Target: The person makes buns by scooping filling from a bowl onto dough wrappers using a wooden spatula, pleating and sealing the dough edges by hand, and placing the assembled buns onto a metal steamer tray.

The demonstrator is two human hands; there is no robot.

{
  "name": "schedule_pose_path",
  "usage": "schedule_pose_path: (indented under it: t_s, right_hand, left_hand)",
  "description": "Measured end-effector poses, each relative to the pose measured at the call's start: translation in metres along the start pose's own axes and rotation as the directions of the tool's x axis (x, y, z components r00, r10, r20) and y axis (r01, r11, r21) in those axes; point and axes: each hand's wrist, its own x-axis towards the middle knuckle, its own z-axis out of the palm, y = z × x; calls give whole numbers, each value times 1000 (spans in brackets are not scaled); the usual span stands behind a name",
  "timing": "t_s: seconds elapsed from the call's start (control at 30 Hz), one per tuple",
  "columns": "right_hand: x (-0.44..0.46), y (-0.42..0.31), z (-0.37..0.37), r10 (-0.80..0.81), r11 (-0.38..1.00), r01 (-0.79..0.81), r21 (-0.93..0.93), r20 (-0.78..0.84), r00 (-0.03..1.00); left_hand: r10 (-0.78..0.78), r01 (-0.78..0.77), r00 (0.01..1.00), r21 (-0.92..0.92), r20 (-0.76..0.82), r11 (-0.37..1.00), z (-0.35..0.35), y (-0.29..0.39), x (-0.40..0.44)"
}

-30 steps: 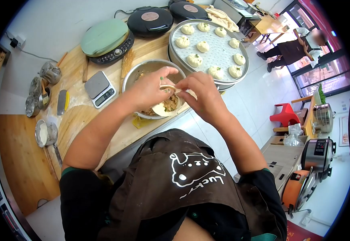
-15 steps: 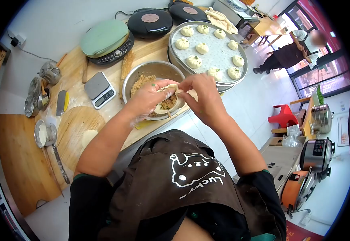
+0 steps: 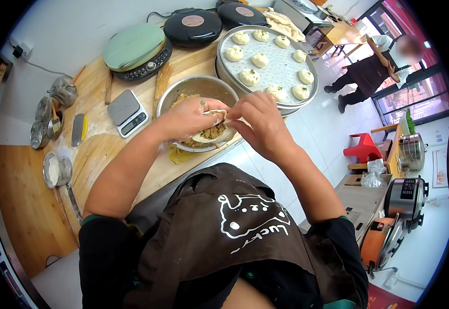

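A round dough wrapper [image 3: 228,135] with brown-green filling [image 3: 212,132] in its middle is held between my hands, above the near rim of a steel mixing bowl [image 3: 228,88]. My left hand [image 3: 196,117] grips its left side, thumb near the filling. At the upper right edge, the fingers of my right hand [image 3: 258,121] pinch a gathered bit of dough. Part of the wrapper is hidden by my left hand. More filling shows inside the bowl. Right beside the bowl, a round steamer tray [image 3: 281,67] carries several pleated buns [image 3: 249,77].
A kitchen scale [image 3: 127,113], a dough scraper [image 3: 79,131] and a steel ladle of flour [image 3: 54,170] lie leftward on the wooden table. Electric griddles [image 3: 136,49] line the back. Across the room stands another person [image 3: 371,69] in a dark apron.
My left hand has shifted slightly over the wrapper, and its forearm has swung a little to the left. My right hand keeps pinching the edge. The person across the room has moved slightly.
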Motion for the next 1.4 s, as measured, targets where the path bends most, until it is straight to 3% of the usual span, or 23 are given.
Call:
schedule_pose_path:
  t_s: [0.07,0.13,0.23,0.33,0.4,0.43,0.47,0.6,0.7,0.8,0.9,1.1,1.3,1.4]
  right_hand:
    - [0,-2,2,76,994,-75,80,-5,997]
    - [2,-3,0,57,998,-58,37,19,998]
    - [3,3,3,19,1000,-19,1,-17,1000]
    - [1,1,5,112,994,-111,19,-74,991]
    - [4,3,5,193,981,-190,41,-103,976]
    - [2,5,8,228,973,-224,56,-99,969]
    - [0,6,11,266,963,-260,70,-90,960]
    - [-4,7,15,103,987,-114,-113,-101,990]
    - [-4,6,15,51,992,-64,-105,-121,991]
    - [-5,2,16,106,993,-113,-36,-144,984]
    - [-7,3,13,123,989,-130,-72,-99,987]
    - [-10,6,11,119,991,-126,-53,-123,985]
    - [-8,3,6,-40,986,27,-162,-79,996]
    - [-9,4,9,-29,993,16,-117,-110,994]
  left_hand:
    - [59,-60,998,50,20,997,-3,0,3]
    - [155,-156,988,41,21,987,-4,-1,6]
    - [-141,137,988,66,60,988,-11,28,0]
    - [16,41,993,-466,119,884,-19,0,3]
    - [37,13,998,-815,42,580,-6,-17,3]
    - [32,-3,999,-928,10,372,5,-26,1]
    - [35,-35,999,-953,-26,300,19,-30,2]
    - [-47,-125,984,-861,-170,494,47,-16,-1]
    - [-133,-114,960,-777,-247,620,50,-17,2]
    - [-49,-112,977,-691,-209,714,44,-23,3]
    - [-134,-34,970,-662,-201,749,42,-14,0]
    - [-9,-90,988,-623,-154,777,37,-20,2]
    - [40,-91,991,-417,-130,904,30,-22,4]
    - [52,-76,995,-307,-86,949,24,-15,4]
